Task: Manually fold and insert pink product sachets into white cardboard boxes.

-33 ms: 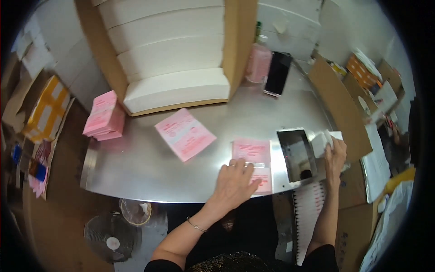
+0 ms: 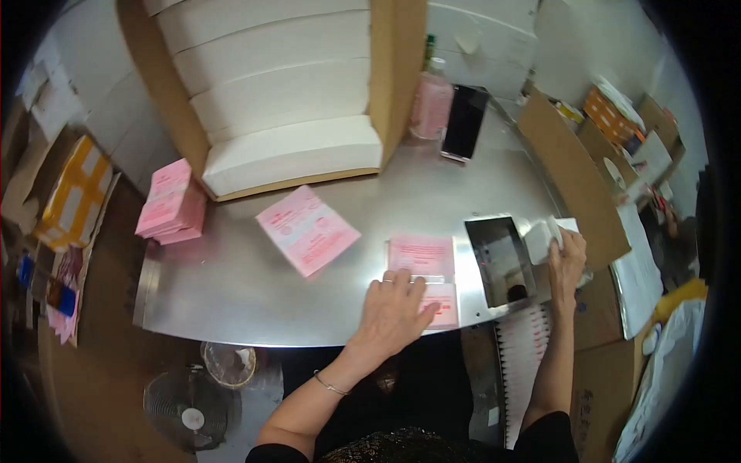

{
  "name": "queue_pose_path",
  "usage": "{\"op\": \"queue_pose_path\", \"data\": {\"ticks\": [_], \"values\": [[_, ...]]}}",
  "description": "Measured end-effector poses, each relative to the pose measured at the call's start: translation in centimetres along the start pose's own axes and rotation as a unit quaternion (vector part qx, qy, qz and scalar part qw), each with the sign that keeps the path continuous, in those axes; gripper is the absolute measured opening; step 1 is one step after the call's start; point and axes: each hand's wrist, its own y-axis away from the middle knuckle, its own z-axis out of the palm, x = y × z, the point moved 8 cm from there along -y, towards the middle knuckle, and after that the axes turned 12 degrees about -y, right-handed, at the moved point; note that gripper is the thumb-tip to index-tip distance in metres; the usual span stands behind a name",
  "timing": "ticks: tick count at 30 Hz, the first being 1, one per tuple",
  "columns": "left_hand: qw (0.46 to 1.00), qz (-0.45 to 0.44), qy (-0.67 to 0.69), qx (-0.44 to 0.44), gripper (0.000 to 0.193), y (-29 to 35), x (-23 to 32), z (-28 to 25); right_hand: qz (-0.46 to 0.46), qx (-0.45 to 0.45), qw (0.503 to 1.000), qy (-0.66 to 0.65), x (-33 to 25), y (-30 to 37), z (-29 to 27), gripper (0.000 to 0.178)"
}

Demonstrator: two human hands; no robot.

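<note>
My left hand (image 2: 390,315) rests palm down on a pink printed sheet (image 2: 421,253), fingers spread, with the thumb on its lower part. A narrow, shiny strip runs across the sheet at the fingertips. To the right, my right hand (image 2: 569,261) pinches a small white folded piece (image 2: 543,241), perhaps paper, beside a rectangular opening (image 2: 499,262) in the metal tabletop. A pink printed packet or sheet (image 2: 307,230) lies askew left of centre. Farther left stands a stack of pink printed packets (image 2: 171,201).
A tall carton (image 2: 395,85) holding white blocks stands at the back of the metal table (image 2: 231,289). Beside it are a bottle of pink liquid (image 2: 432,104) and a leaning dark phone (image 2: 465,123). A cardboard flap (image 2: 575,177) borders the right side; a fan (image 2: 193,413) stands below.
The whole view has shifted slightly. My right hand and the white piece look slightly turned; my left hand stays on the pink sheet.
</note>
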Motion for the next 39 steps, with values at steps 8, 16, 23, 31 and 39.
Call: {"op": "queue_pose_path", "data": {"ticks": [8, 16, 23, 31, 39], "values": [[0.996, 0.078, 0.045, -0.016, 0.04, 1.1, 1.1, -0.6, -0.242, -0.083, 0.963, -0.083, -15.9, 5.2, 3.4, 0.031], [0.999, -0.022, 0.012, -0.029, 0.071, 0.2, 1.4, -1.2, -0.19, -0.389, 0.901, 0.022, -19.2, 9.6, 14.9, 0.029], [0.999, -0.041, -0.013, -0.01, 0.056, 0.6, -5.4, -3.2, -0.177, -0.167, 0.968, -0.064, -16.0, 6.2, 15.6, 0.027], [0.97, -0.097, -0.214, -0.067, 0.055, 3.8, -14.9, -1.9, -0.094, -0.209, 0.963, -0.143, -10.7, 4.9, 12.9, 0.025], [0.983, -0.072, -0.13, -0.103, 0.06, 4.9, -9.3, -4.0, 0.094, -0.221, 0.947, -0.215, -5.0, 4.6, 11.6, 0.024]]}}
